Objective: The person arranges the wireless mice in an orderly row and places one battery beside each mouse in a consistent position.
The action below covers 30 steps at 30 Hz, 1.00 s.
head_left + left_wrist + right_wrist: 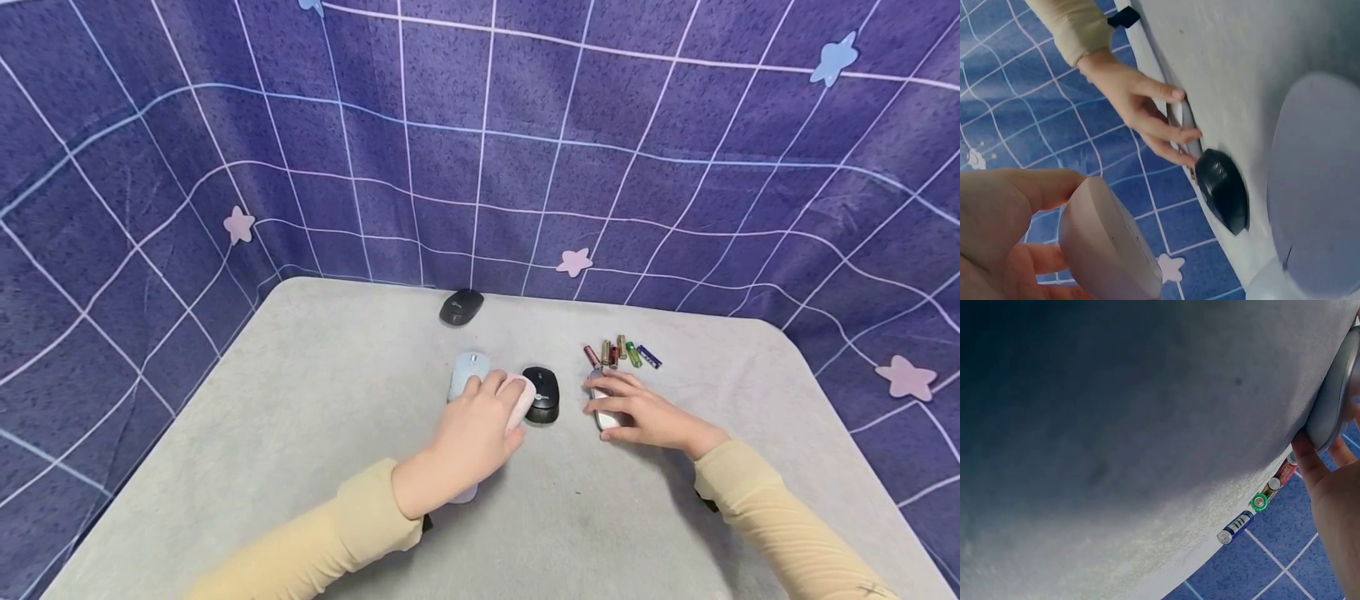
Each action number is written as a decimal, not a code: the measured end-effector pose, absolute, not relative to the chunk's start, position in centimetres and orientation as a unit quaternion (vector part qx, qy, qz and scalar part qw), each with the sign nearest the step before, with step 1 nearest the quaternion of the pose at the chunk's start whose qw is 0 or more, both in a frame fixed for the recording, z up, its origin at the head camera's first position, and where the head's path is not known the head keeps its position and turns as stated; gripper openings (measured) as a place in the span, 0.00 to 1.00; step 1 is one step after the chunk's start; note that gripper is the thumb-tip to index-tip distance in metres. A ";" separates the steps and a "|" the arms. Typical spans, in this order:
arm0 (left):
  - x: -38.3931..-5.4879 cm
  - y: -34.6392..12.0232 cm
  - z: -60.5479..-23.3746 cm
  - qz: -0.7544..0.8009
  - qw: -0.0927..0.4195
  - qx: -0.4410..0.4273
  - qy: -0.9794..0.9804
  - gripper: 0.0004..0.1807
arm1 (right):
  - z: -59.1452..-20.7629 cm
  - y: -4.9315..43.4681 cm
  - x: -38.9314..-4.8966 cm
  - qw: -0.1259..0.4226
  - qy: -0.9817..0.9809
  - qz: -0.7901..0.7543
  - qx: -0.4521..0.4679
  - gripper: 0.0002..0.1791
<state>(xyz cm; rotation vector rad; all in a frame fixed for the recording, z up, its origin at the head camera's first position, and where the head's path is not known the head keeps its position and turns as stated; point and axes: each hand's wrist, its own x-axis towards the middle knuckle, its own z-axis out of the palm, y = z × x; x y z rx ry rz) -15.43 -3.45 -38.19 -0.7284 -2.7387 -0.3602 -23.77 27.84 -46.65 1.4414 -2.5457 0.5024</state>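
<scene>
My left hand (472,425) grips a pale pink mouse (1110,244) by its sides, tilted and held above the table. Beneath that hand a lilac mouse (1310,181) lies on the table, mostly hidden in the head view. A light blue mouse (469,367) sits just beyond the left fingers. To the right stands a black mouse (542,392). My right hand (645,412) has thumb and fingers around a grey-and-white mouse (606,417) resting on the tabletop; the fingers cover part of it.
Several loose batteries (633,354), red, gold, green and blue, lie beyond the right hand. Another black mouse (461,307) rests at the back edge of the grey table (315,375). A purple grid-patterned curtain (450,167) hangs behind and along the sides.
</scene>
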 end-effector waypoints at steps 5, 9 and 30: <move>-14.8 -2.8 -38.7 -0.121 0.151 -0.256 -0.947 0.30 | -46.7 28.0 -23.9 0.089 -0.852 0.171 0.486 0.24; -14.1 -2.2 -39.1 -0.108 0.151 -0.257 -0.948 0.30 | -46.6 27.9 -23.8 0.084 -0.857 0.168 0.480 0.24; -13.0 -0.4 -41.7 -0.045 0.134 -0.280 -0.950 0.31 | -46.6 27.7 -23.7 0.079 -0.858 0.172 0.478 0.24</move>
